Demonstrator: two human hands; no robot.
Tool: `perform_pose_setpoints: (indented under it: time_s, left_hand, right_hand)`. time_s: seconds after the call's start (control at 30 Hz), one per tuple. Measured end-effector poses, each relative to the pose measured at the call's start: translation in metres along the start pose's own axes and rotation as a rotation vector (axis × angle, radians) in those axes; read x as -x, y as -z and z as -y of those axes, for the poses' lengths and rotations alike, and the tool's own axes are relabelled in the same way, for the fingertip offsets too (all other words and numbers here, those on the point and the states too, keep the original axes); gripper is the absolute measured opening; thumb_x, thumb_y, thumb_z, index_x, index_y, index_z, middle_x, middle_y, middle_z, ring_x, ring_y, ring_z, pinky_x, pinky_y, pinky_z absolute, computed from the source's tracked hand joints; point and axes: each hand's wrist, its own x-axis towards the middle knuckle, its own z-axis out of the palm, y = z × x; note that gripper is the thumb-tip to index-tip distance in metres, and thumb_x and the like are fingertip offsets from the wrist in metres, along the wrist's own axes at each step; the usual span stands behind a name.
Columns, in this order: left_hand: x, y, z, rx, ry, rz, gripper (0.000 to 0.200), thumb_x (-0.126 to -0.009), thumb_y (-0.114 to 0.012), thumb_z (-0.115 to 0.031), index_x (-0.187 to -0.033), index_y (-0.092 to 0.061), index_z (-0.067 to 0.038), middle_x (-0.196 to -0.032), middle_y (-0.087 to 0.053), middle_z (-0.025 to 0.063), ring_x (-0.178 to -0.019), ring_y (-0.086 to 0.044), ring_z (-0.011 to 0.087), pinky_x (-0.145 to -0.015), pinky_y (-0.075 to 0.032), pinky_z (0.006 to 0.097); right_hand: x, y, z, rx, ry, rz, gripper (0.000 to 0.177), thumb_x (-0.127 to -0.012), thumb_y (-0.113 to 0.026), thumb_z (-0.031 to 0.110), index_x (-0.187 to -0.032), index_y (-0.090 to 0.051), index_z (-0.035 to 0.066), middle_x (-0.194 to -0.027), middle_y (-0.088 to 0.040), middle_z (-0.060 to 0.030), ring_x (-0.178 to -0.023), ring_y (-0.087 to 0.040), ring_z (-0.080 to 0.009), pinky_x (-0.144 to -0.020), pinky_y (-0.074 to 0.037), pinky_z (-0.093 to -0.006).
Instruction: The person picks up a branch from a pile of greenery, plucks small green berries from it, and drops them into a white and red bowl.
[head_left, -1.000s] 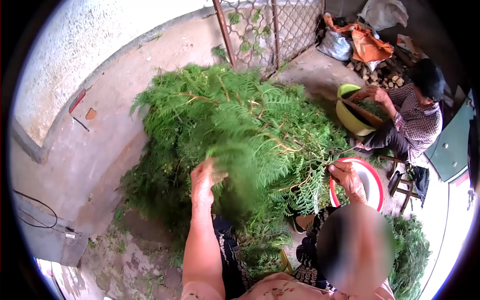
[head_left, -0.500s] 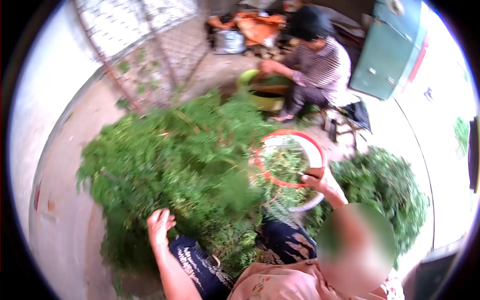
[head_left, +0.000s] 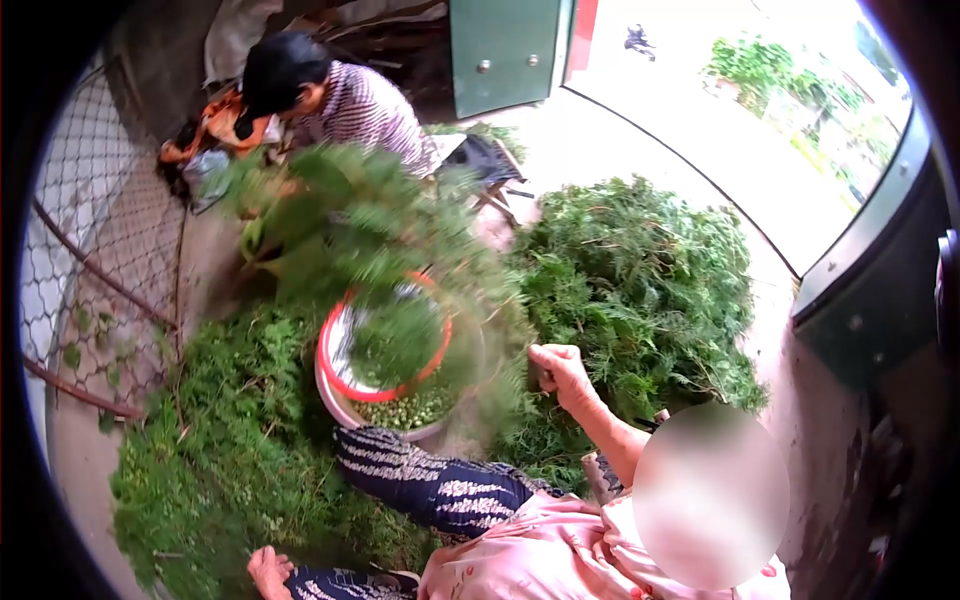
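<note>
My right hand [head_left: 562,372] is closed, with the fingers folded around the stem end of a leafy green branch [head_left: 345,215]. That branch is smeared by motion and spreads left over the basin and in front of the other person. Below it stands a pale basin [head_left: 330,395] with a red-rimmed sieve [head_left: 323,350] on it. Small round green fruits [head_left: 405,410] lie in the basin. Low at the left, my left hand [head_left: 268,573] is beside my knee at the edge of the cut greenery [head_left: 215,465]. Its fingers look curled, and what they hold, if anything, is hidden.
Another pile of green branches [head_left: 640,290] lies on the right. Across from me a person in a striped top [head_left: 372,115] sits low, hands hidden by the branch. Wire mesh [head_left: 110,200] stands at the left, a green door [head_left: 505,55] at the back.
My view has turned right. My right hand has moved away from the basin to its right, with a leafy branch now sweeping across the basin. My left hand remains low at the left.
</note>
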Motion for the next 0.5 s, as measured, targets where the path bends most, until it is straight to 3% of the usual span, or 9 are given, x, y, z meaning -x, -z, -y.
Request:
perform_pose_setpoints:
  time_s: [0.13,0.2,0.23,0.27,0.33,0.4,0.43,0.5]
  left_hand:
    - [-0.001,-0.013,-0.015,-0.049,0.028,-0.046,0.023,-0.085,-0.054,-0.025,-0.096,-0.052,-0.005,-0.060,-0.058,0.0106,-0.041,-0.054,0.0190,-0.033,-0.037,0.0270]
    - [0.049,-0.028,-0.061,-0.002,0.108,-0.001,0.025,-0.086,-0.057,-0.024,-0.094,-0.056,0.000,-0.071,-0.058,0.0101,-0.058,-0.053,0.0194,-0.048,-0.044,0.0308]
    - [0.042,-0.027,-0.057,-0.054,0.124,-0.001,0.032,-0.086,-0.057,-0.023,-0.107,-0.055,0.001,-0.081,-0.063,0.0134,-0.061,-0.057,0.0194,-0.051,-0.049,0.0311]
    - [0.038,-0.025,-0.054,-0.061,0.117,0.010,0.032,-0.086,-0.057,-0.023,-0.107,-0.055,0.001,-0.081,-0.063,0.0132,-0.060,-0.057,0.0194,-0.051,-0.049,0.0310]
    - [0.033,-0.024,-0.051,-0.074,0.105,0.030,0.031,-0.086,-0.057,-0.024,-0.106,-0.055,0.000,-0.080,-0.063,0.0128,-0.060,-0.057,0.0192,-0.051,-0.049,0.0308]
    - [0.036,-0.023,-0.052,-0.078,0.098,0.031,0.032,-0.086,-0.057,-0.025,-0.107,-0.056,-0.001,-0.080,-0.063,0.0120,-0.061,-0.058,0.0189,-0.052,-0.049,0.0302]
    - [0.036,-0.022,-0.051,-0.077,0.093,0.041,0.033,-0.086,-0.057,-0.026,-0.107,-0.056,-0.001,-0.080,-0.063,0.0118,-0.062,-0.059,0.0189,-0.052,-0.049,0.0302]
    - [0.031,-0.018,-0.046,-0.110,0.087,0.083,0.036,-0.085,-0.059,-0.028,-0.111,-0.055,-0.003,-0.083,-0.063,0.0126,-0.065,-0.060,0.0208,-0.055,-0.051,0.0310]
  right_hand:
    - [-0.013,0.053,0.027,-0.240,0.208,-0.330,0.034,-0.084,-0.060,0.029,-0.059,-0.045,0.011,-0.049,-0.038,0.0036,-0.038,-0.030,-0.0060,-0.035,-0.019,-0.0221]
    - [-0.023,0.084,0.043,-0.227,0.332,-0.521,0.034,-0.085,-0.059,0.032,-0.061,-0.048,0.011,-0.049,-0.038,0.0034,-0.037,-0.030,-0.0067,-0.034,-0.019,-0.0229]
    - [-0.027,0.096,0.051,-0.219,0.363,-0.664,0.033,-0.085,-0.059,0.034,-0.064,-0.051,0.009,-0.050,-0.039,0.0027,-0.037,-0.031,-0.0074,-0.034,-0.021,-0.0235]
    - [-0.033,0.119,0.051,-0.291,0.402,-0.707,0.033,-0.084,-0.060,0.035,-0.065,-0.052,0.009,-0.050,-0.040,0.0017,-0.036,-0.033,-0.0084,-0.033,-0.023,-0.0246]
    - [-0.045,0.157,0.053,-0.332,0.327,-0.901,0.033,-0.083,-0.062,0.035,-0.066,-0.052,0.008,-0.053,-0.043,-0.0006,-0.037,-0.036,-0.0113,-0.033,-0.029,-0.0268]
    - [-0.061,0.197,0.033,-0.283,0.218,-0.951,0.031,-0.082,-0.063,0.033,-0.067,-0.052,0.008,-0.056,-0.046,-0.0025,-0.038,-0.040,-0.0144,-0.035,-0.036,-0.0288]
    - [-0.073,0.230,0.009,-0.132,0.103,-0.997,0.029,-0.081,-0.063,0.031,-0.068,-0.052,0.008,-0.060,-0.049,-0.0044,-0.040,-0.043,-0.0166,-0.038,-0.039,-0.0307]
    - [-0.089,0.285,-0.043,0.236,0.085,-0.997,0.024,-0.080,-0.063,0.023,-0.065,-0.049,0.009,-0.059,-0.049,-0.0039,-0.041,-0.044,-0.0160,-0.037,-0.035,-0.0301]
